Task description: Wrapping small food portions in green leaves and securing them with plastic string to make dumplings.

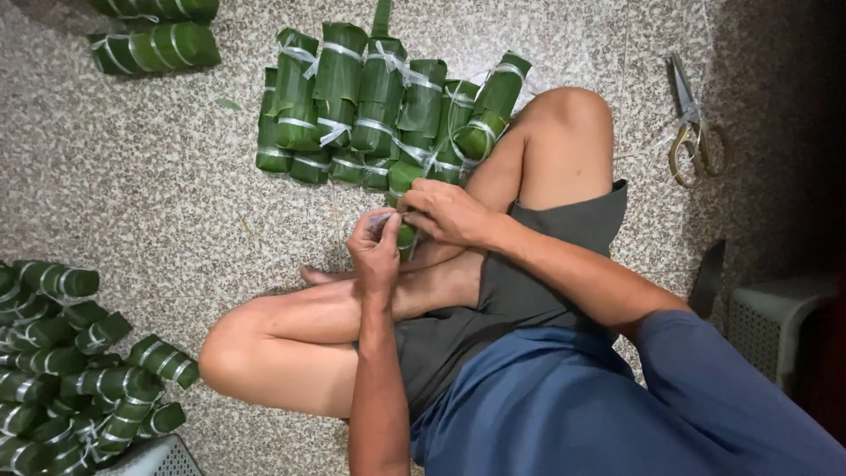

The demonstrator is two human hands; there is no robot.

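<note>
Left hand: I see my left hand (374,249) with fingers curled in, pinching a pale strip against the leaf roll (406,236).
Right hand: my right hand (445,211) is closed over the top of the same roll, fingertips pressed on it, just beside the left hand.
Leaf roll: green, mostly hidden between both hands, above my crossed legs, touching the near edge of the far pile.
Floor: speckled stone floor (176,176); I sit cross-legged on it.
Far pile: tied green rolls (379,97) laid side by side just beyond my hands; I count about a dozen, lower ones partly hidden.
Far left: two more rolls (154,48), one cut off by the edge.
Near left: a heap of rolls (70,370), too many overlapping to count.
Scissors: one pair (692,123) on the floor, far right.
Crate: one pale slatted crate (775,322) at the right edge.
</note>
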